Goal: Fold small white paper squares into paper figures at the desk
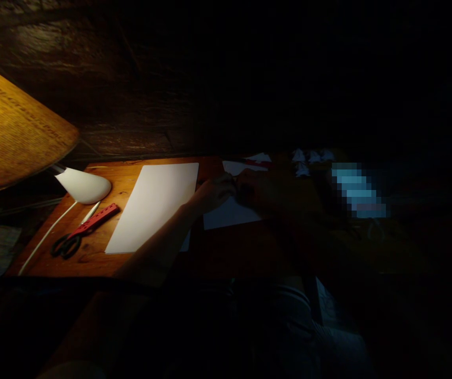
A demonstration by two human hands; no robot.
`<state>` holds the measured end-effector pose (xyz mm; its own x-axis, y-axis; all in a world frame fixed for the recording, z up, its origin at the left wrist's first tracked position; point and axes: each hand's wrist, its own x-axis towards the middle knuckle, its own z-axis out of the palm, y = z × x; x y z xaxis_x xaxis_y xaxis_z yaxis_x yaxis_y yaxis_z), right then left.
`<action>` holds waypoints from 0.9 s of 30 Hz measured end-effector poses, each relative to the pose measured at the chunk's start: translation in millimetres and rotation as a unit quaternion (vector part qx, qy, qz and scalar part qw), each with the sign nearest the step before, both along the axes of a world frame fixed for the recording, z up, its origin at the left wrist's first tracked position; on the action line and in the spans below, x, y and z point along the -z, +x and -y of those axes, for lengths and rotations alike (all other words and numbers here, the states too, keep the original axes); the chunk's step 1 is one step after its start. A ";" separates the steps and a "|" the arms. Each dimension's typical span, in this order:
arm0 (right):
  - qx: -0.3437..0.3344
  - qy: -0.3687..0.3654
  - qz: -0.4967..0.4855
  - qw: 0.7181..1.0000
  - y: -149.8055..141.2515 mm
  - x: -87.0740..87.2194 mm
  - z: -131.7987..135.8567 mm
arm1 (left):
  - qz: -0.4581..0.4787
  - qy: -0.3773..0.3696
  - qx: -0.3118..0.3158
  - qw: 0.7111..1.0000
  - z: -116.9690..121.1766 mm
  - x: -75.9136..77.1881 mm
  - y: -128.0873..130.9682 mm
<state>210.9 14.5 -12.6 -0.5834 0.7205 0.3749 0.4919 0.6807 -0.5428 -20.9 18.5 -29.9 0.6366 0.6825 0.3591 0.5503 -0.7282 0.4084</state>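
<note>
My left hand (218, 190) reaches in over the wooden table, its fingers curled. Against its fingertips is my right hand (254, 185), closed and deep in shadow. Whatever is between the fingers is hidden. Beneath and in front of both hands lies a white sheet of paper (229, 215). A brighter, larger sheet of white paper (157, 202) is on the table left of them, partly covered by my left forearm. Beyond the hands, more white paper (237, 167) shows, with a small red item (258, 163) on it.
Red scissors (93, 220) with black handles lie at the left, near a thin white item (90, 212) and a lamp base (86, 185) with its cord. The lampshade (20, 131) overhangs the left. Several small folded paper pieces (300, 157) stand back right, near a blurred bright screen (360, 190).
</note>
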 end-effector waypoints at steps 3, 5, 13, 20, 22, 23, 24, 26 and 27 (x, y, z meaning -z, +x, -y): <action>-0.006 0.000 0.005 1.000 0.3 0.1 -0.7 | 0.009 0.008 0.009 1.000 -2.2 2.1 -0.1; -0.002 0.006 0.012 1.000 0.3 0.9 -1.6 | 0.012 0.013 0.014 1.000 -3.5 3.1 -0.6; -0.001 0.029 0.004 1.000 -0.2 5.4 -4.0 | -0.006 0.036 0.012 0.999 -3.0 2.7 -1.7; 0.003 0.031 0.023 0.999 0.3 5.8 -3.9 | -0.030 0.045 0.005 0.999 1.5 -4.3 1.6; -0.001 0.025 0.027 0.999 0.7 3.5 -3.1 | -0.035 0.045 0.001 0.998 1.5 -4.7 1.6; -0.002 0.022 0.029 0.999 0.7 2.5 -2.8 | -0.037 0.044 0.000 0.998 1.5 -4.8 1.5; -0.003 0.021 0.030 0.999 0.7 1.9 -2.6 | -0.038 0.043 -0.002 0.998 1.6 -4.9 1.4; 0.001 0.021 0.033 0.999 0.5 1.9 -3.0 | -0.037 0.040 -0.004 0.999 1.9 -5.5 1.0; 0.003 0.022 0.033 0.999 0.3 2.5 -3.4 | -0.036 0.038 -0.005 0.999 2.3 -6.0 0.8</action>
